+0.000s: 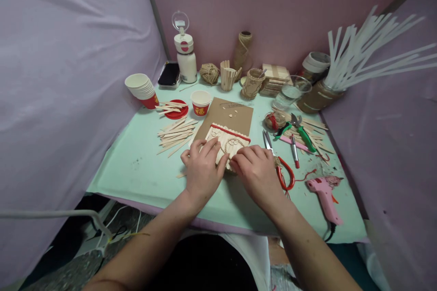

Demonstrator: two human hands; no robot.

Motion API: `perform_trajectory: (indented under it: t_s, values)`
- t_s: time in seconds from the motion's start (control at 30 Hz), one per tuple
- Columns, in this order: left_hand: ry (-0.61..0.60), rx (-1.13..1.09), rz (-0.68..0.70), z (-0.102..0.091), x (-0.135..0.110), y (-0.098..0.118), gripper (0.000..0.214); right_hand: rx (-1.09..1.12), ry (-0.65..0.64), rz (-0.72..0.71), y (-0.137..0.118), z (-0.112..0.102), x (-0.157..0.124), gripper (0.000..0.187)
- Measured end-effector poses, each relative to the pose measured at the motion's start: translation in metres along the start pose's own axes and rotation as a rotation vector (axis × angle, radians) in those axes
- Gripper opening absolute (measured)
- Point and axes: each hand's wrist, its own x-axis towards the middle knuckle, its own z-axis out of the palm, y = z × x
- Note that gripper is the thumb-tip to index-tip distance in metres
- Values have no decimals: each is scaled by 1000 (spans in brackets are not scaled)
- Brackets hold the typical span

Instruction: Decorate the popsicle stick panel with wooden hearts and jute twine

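Observation:
A panel of pale craft sticks [222, 135] with a red cord strip along its top edge lies on brown cardboard [239, 113]. A thin brown twine [235, 140] curves over small round outlines on the panel. My left hand [204, 166] grips the panel's left and front part, fingers on top and thumb near the middle. My right hand [257, 168] is closed at the panel's front right, its fingertips pinched at the twine beside my left thumb. Exactly what lies under the fingertips is hidden.
Red-handled scissors [286, 175] lie just right of my right hand. A pink glue gun [326, 198], green-handled pruners [303, 134] and a pen [295, 151] are further right. Loose craft sticks [177, 135] and a paper cup [200, 102] stand left. A glass [290, 95] is behind.

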Motion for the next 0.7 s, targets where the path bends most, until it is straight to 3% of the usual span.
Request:
perform_trajectory:
  t_s: [0.4,0.7]
  values:
    - [0,14,-12,-1,-1,2,25,-35,-103,-63,6,-3,-1,4]
    - [11,40,-37,2,0,5,23,125,-91,-76,12,-1,-2,12]
